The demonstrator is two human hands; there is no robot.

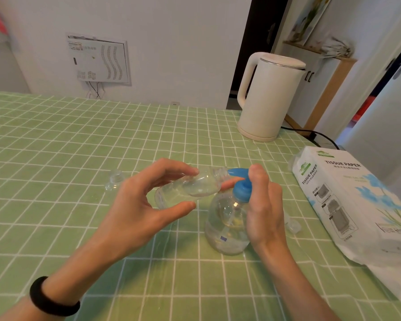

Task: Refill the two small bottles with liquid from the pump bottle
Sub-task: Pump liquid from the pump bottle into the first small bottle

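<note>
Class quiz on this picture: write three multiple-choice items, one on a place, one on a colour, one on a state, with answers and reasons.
1. Where does the kettle stand?
A. on the far right of the table, beyond the tissue pack
B. at the near left edge
C. on the floor

2. What colour is the pump head?
A. red
B. blue
C. white

3. How is the small bottle?
A. upright, capped
B. tipped sideways in the left hand, open neck at the spout
C. lying on the table

Answers: 1 A, it stands far right behind the pack; 2 B, head and spout are blue; 3 B, the hand holds it nearly level, uncapped.
</note>
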